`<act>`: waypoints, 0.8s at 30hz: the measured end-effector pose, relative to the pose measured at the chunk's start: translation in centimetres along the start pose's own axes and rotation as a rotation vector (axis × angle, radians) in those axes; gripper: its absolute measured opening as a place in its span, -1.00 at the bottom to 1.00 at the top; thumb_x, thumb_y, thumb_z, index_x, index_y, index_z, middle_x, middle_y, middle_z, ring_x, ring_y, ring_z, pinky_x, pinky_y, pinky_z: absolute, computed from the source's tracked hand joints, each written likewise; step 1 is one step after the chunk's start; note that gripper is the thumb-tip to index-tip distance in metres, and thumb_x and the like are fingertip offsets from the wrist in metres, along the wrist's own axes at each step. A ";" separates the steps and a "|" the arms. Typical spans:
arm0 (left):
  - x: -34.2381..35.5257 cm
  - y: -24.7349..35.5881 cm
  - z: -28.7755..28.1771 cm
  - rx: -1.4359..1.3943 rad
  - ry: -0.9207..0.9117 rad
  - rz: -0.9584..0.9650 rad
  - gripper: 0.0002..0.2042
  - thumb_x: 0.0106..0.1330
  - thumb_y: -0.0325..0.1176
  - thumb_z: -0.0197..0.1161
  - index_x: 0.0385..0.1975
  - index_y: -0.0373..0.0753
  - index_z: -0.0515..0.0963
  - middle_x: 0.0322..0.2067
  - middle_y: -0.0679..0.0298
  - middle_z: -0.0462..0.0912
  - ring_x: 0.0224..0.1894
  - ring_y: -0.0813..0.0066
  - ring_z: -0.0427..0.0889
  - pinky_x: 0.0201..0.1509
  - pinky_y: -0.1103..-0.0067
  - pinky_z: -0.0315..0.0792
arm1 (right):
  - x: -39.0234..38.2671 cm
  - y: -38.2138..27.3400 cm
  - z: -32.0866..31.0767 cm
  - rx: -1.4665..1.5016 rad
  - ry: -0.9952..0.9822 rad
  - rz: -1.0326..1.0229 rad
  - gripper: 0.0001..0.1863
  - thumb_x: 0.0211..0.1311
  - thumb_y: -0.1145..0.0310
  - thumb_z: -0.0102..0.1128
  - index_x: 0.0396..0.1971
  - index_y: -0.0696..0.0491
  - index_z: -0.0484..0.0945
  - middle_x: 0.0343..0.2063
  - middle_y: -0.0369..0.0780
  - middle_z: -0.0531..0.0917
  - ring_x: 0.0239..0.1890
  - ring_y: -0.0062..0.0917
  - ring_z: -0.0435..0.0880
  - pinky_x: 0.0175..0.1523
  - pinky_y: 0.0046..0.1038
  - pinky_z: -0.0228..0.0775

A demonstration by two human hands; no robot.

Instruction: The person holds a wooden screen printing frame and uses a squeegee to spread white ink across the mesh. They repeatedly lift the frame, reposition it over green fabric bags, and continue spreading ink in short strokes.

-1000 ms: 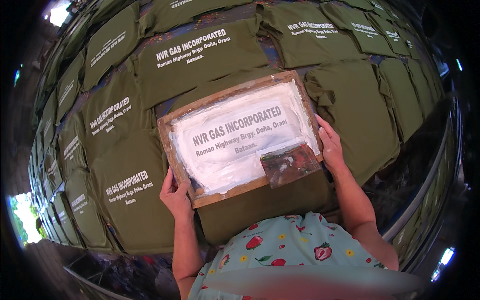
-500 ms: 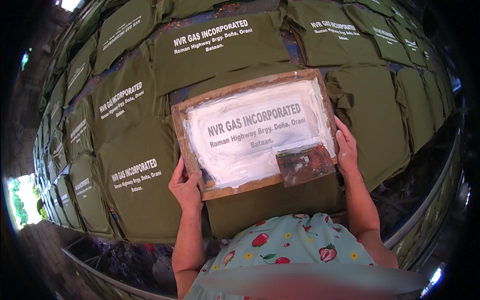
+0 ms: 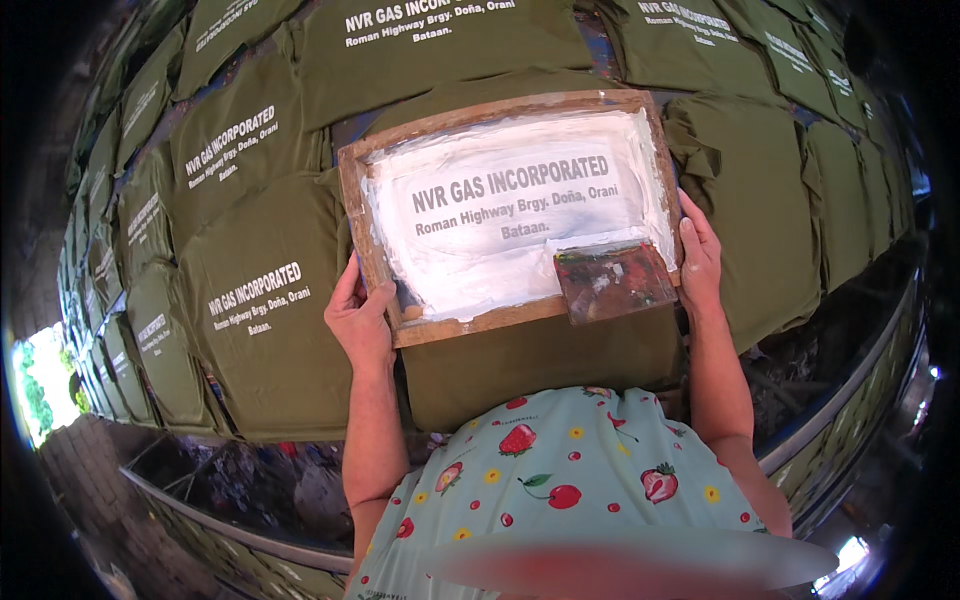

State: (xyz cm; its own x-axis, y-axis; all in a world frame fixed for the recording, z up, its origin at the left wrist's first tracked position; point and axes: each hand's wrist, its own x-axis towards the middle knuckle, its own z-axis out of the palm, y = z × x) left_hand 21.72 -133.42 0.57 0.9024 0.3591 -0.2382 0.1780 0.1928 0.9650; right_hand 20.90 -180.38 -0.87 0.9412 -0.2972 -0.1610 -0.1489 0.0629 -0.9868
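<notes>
A wood-framed printing screen (image 3: 490, 316) is between my hands, its mesh coated with white ink and showing grey lettering. My left hand (image 3: 360, 320) grips the frame's lower left side, thumb on the rim. On the opposite side, my right hand (image 3: 700, 255) holds the right edge, with the fingers partly hidden behind it. A dark, see-through squeegee blade (image 3: 615, 282) rests over the lower right corner, white ink along its upper edge. Beneath the screen is an olive green shirt (image 3: 540, 365), mostly covered. Whether the frame touches the cloth I cannot tell.
Several olive shirts lie side by side over the wide table; one printed shirt (image 3: 260, 350) is at the left, and an unprinted shirt (image 3: 755, 220) is at the right. Below the near side runs a metal rail (image 3: 230, 535). My fruit-patterned garment (image 3: 570, 460) is close to the table edge.
The whole scene sits higher in the picture, with more of my garment showing. Screen, squeegee and both hands keep about the same places relative to the shirts.
</notes>
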 end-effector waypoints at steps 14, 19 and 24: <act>0.5 0.4 0.2 0.047 -0.011 -0.016 -0.35 0.24 -0.82 0.28 0.43 -0.53 0.52 0.24 -0.04 0.74 0.14 0.33 0.79 0.29 0.49 0.63 | 0.2 0.5 -0.2 -0.067 -0.024 -0.106 -0.51 0.73 0.39 0.05 0.50 0.25 0.46 0.37 -0.18 0.64 0.32 -0.57 0.61 0.49 -0.47 0.37; 0.7 -0.1 -0.2 0.053 -0.007 0.003 -0.36 0.25 -0.82 0.30 0.43 -0.53 0.52 0.25 -0.02 0.73 0.16 0.33 0.77 0.30 0.47 0.62 | 0.5 0.2 -0.1 -0.071 -0.021 -0.074 -0.54 0.69 0.45 0.06 0.47 0.23 0.52 0.33 -0.19 0.67 0.31 -0.56 0.63 0.47 -0.45 0.39; 0.7 0.8 -0.1 0.094 -0.087 0.018 -0.29 0.29 -0.76 0.36 0.51 -0.53 0.39 0.29 -0.02 0.69 0.21 0.35 0.74 0.31 0.47 0.62 | -1.0 -3.9 0.2 -0.551 0.130 -0.209 -0.60 0.59 0.52 0.16 0.33 0.19 0.65 0.24 -0.13 0.75 0.28 -0.40 0.68 0.43 -0.37 0.46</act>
State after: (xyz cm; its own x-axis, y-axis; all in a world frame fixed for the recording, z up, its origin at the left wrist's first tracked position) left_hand 22.44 -132.94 1.21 0.9358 0.2799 -0.2141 0.1938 0.0988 0.9761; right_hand 20.60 -180.16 3.14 0.9277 -0.3665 0.0714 -0.1326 -0.5019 -0.8547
